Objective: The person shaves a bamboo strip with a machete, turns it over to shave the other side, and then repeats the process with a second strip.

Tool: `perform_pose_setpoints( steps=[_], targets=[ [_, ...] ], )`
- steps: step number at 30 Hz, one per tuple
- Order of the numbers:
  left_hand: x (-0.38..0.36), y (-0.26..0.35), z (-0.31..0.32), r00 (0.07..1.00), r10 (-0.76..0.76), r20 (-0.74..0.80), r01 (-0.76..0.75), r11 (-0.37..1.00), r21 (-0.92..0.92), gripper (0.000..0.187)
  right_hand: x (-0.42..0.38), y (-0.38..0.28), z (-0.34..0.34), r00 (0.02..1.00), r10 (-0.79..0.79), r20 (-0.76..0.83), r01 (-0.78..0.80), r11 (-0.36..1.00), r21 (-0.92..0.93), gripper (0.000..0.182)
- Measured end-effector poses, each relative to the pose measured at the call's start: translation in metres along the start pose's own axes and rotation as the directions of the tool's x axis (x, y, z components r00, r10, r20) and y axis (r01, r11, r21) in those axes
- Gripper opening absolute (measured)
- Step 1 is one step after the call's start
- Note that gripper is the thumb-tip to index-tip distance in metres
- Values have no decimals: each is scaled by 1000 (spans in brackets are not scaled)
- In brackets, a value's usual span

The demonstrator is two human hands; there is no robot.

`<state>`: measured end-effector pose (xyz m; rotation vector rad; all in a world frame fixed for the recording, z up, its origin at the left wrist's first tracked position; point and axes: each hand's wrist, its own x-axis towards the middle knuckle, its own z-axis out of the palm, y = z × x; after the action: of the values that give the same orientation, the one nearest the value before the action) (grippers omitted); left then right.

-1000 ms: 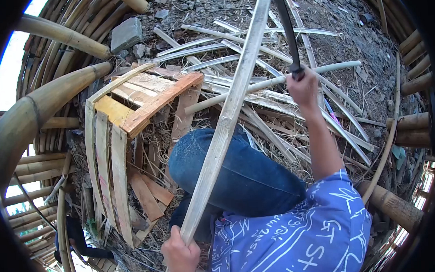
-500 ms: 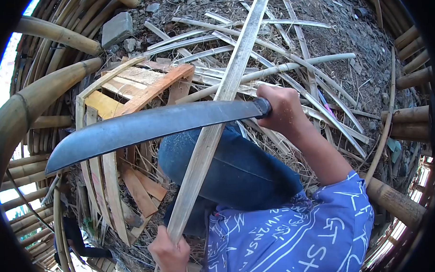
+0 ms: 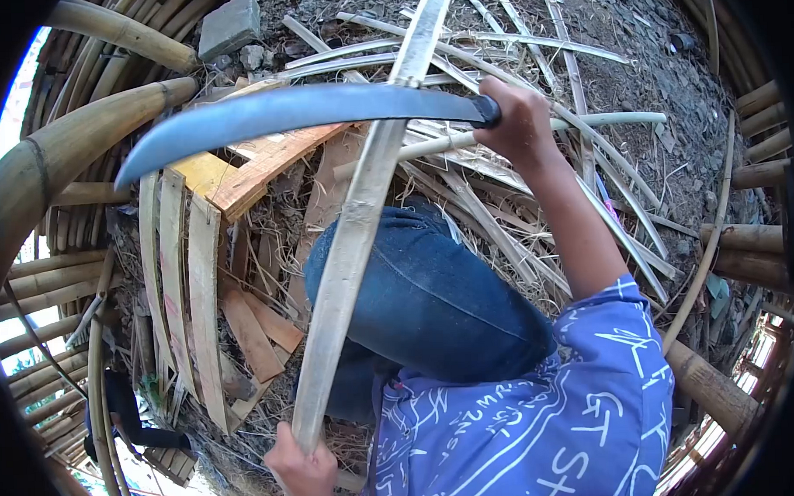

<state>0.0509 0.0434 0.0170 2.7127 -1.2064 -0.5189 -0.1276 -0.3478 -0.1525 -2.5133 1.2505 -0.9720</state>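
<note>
Crosswise, the machete [image 3: 296,109] lay over the long wooden strip [image 3: 353,232], its handle wrapped in the right hand's [image 3: 515,120] curled fingers, while the left hand's [image 3: 301,468] fingers closed round the strip's lower end.

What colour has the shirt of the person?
Blue-violet, with white letter-like marks on the shirt; it shows best in the head view.

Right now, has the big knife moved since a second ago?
Yes, left: the big knife pointed away, right of the wooden crate; now it reaches across the crate.
</note>
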Motion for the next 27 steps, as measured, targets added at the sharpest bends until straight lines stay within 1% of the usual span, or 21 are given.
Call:
perform_pose_setpoints(
  steps=[1,2,3,4,5,6,7,8,9,12,13,14,16,18,20,21,23,24,25,26,27],
  targets=[
    [0,-5,2,1000,8,-22,-8,1000,-11,13,8,-2,5,999,-40,-26,40,999,-10,10],
    [-1,-12,4,999,13,-46,-13,1000,-17,12,14,2,13,999,-42,-28,42,999,-3,10],
    [-7,-22,6,999,0,-45,-1,1000,-12,12,17,6,23,998,51,37,-49,997,-60,13],
    [-13,-33,9,998,-53,-30,51,998,-42,17,20,11,29,984,150,93,-138,982,-128,17],
    [-15,-41,11,995,-96,-19,94,993,-74,24,26,18,25,935,303,182,-279,949,-147,13],
    [-16,-41,7,995,-96,-24,94,993,-73,24,26,37,30,926,334,177,-298,934,-199,12],
    [-21,-36,-2,998,-70,-1,70,998,-4,26,23,55,34,935,334,120,-290,913,-286,12],
    [-24,-30,-8,999,-51,18,50,997,64,38,24,62,33,900,419,124,-366,878,-308,16],
    [-21,-24,-11,989,-135,53,133,990,49,39,26,66,30,879,459,132,-397,855,-333,19],
    [-35,-53,1,985,-153,83,150,988,37,39,27,90,16,774,627,84,-550,732,-402,24],
    [-37,-59,0,983,-149,111,148,989,14,39,26,107,11,748,657,98,-560,703,-438,25],
    [-39,-64,-1,985,-140,104,140,990,11,39,21,118,6,750,656,86,-564,702,-435,25],
    [-45,-69,-2,983,-178,37,177,984,20,37,12,129,0,694,719,41,-641,643,-419,26],
    [-46,-70,-3,979,-197,43,196,980,30,33,-12,134,-6,766,640,57,-589,735,-337,26],
    [-42,-59,-8,982,-184,48,182,983,32,31,-31,118,-11,731,683,-2,-674,721,-164,19],
    [-42,-57,-10,968,-236,89,238,971,-17,28,-40,109,-16,729,685,-3,-675,718,-167,19],
    [-37,-44,-14,975,-206,78,209,978,-27,30,-57,86,-21,737,676,-20,-675,737,39,12],
    [-35,-39,-16,982,-179,61,181,983,-39,33,-61,67,-22,785,613,-86,-589,783,200,13],
    [-35,-38,-17,983,-171,62,173,984,-38,33,-67,54,-24,777,629,-33,-598,754,272,10],
    [-35,-38,-18,983,-160,86,163,986,-26,38,-65,30,-31,797,603,-30,-556,752,355,7],
    [-35,-38,-19,983,-151,110,153,988,-15,44,-62,8,-42,824,565,47,-527,734,429,4]
  ],
)
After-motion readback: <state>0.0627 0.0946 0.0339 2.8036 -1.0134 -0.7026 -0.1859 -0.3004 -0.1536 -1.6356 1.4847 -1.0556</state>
